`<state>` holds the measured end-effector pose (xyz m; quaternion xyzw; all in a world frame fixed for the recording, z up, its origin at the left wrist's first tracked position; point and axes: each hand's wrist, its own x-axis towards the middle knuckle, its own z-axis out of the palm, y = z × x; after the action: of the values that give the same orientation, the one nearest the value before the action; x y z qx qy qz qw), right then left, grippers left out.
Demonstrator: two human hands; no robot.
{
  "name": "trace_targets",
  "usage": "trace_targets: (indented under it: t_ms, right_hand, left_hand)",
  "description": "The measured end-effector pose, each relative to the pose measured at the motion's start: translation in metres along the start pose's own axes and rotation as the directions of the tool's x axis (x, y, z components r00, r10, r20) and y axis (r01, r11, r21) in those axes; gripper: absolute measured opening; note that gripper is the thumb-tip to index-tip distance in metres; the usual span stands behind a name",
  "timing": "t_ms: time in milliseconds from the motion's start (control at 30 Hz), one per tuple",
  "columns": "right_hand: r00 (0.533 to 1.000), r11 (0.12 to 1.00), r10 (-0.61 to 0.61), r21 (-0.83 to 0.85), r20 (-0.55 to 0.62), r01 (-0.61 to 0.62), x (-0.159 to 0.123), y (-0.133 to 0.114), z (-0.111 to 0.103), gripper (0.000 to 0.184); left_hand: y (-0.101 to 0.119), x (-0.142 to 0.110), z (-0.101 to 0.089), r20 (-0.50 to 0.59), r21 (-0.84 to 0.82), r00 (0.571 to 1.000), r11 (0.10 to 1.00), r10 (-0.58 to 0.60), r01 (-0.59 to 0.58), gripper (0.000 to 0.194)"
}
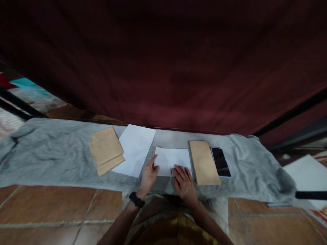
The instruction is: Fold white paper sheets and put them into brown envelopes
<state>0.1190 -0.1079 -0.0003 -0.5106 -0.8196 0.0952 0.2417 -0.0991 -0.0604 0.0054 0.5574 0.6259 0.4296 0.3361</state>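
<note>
A folded sheet of white paper [171,157] lies crosswise in front of me on a grey cloth. My left hand [149,175] is at its left edge, with the index finger and thumb apart and touching the paper; its other fingers are hard to make out. Flat on the lower right part of the sheet rests my right hand [184,182], fingers stretched out. Left of the folded sheet is a larger white sheet [136,148], slanted and flat. Several brown paper envelopes [106,146] overlap its left side. Close to the right hand stands a brown stack, apparently envelopes [204,163].
A phone [220,162] with a dark screen lies right of the brown stack. The grey cloth [56,149] covers a long narrow surface. Behind it hangs a dark red curtain [166,68]. Black bars [293,112] stand at both sides, and tiled floor [56,207] shows below.
</note>
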Motion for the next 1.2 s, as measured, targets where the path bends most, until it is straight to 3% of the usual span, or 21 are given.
trace_targets:
  t_ms: [167, 267, 367, 467, 533, 633, 700, 800, 900, 1033, 1200]
  right_hand:
    - [0.987, 0.989, 0.085, 0.135, -0.137, -0.067, 0.008, 0.012, 0.008, 0.043]
    - [0.977, 0.983, 0.109, 0.169, -0.183, -0.078, 0.012, 0.017, 0.010, 0.044]
    - [0.972, 0.975, 0.144, 0.193, -0.183, -0.108, 0.018, 0.020, 0.003, 0.048]
    - [0.951, 0.953, 0.222, 0.252, -0.214, -0.166, 0.031, 0.022, -0.015, 0.055]
    - [0.932, 0.935, 0.271, 0.297, -0.241, -0.195, 0.044, 0.023, -0.029, 0.059]
    - [0.916, 0.899, 0.310, 0.393, -0.255, -0.195, 0.065, 0.020, -0.049, 0.068]
    - [0.909, 0.881, 0.311, 0.442, -0.275, -0.168, 0.075, 0.018, -0.057, 0.074]
    - [0.924, 0.910, 0.247, 0.398, -0.294, -0.117, 0.075, 0.016, -0.058, 0.074]
    - [0.974, 0.954, 0.103, 0.296, -0.201, -0.040, 0.057, 0.023, -0.046, 0.065]
    - [0.998, 0.970, -0.002, 0.243, -0.061, 0.017, 0.022, 0.037, -0.024, 0.060]
    - [0.999, 0.994, 0.000, 0.105, 0.044, -0.004, -0.004, 0.037, -0.014, 0.065]
  left_hand:
    - [0.007, 0.001, -0.005, -0.039, -0.190, 0.994, 0.977, -0.104, 0.095, 0.072]
    - [0.018, 0.008, -0.012, -0.091, -0.246, 0.983, 0.961, -0.157, 0.130, 0.061]
    - [0.033, 0.016, -0.025, -0.045, -0.307, 0.988, 0.943, -0.151, 0.130, 0.048]
    - [0.058, 0.019, -0.042, -0.027, -0.240, 0.999, 0.971, -0.032, 0.024, 0.037]
    - [0.078, 0.017, -0.054, -0.105, -0.072, 0.989, 0.991, 0.102, -0.109, 0.029]
    - [0.102, 0.009, -0.065, -0.152, 0.180, 0.917, 0.923, 0.368, -0.341, 0.021]
    - [0.109, 0.003, -0.066, -0.065, 0.292, 0.843, 0.818, 0.534, -0.496, 0.020]
    - [0.101, -0.010, -0.060, 0.144, 0.398, 0.719, 0.625, 0.680, -0.671, 0.028]
    - [0.077, -0.026, -0.049, 0.321, 0.466, 0.629, 0.460, 0.708, -0.756, 0.037]
    - [0.046, -0.049, -0.037, 0.474, 0.493, 0.607, 0.379, 0.638, -0.783, 0.044]
    - [0.025, -0.065, -0.029, 0.554, 0.471, 0.614, 0.396, 0.563, -0.788, 0.043]
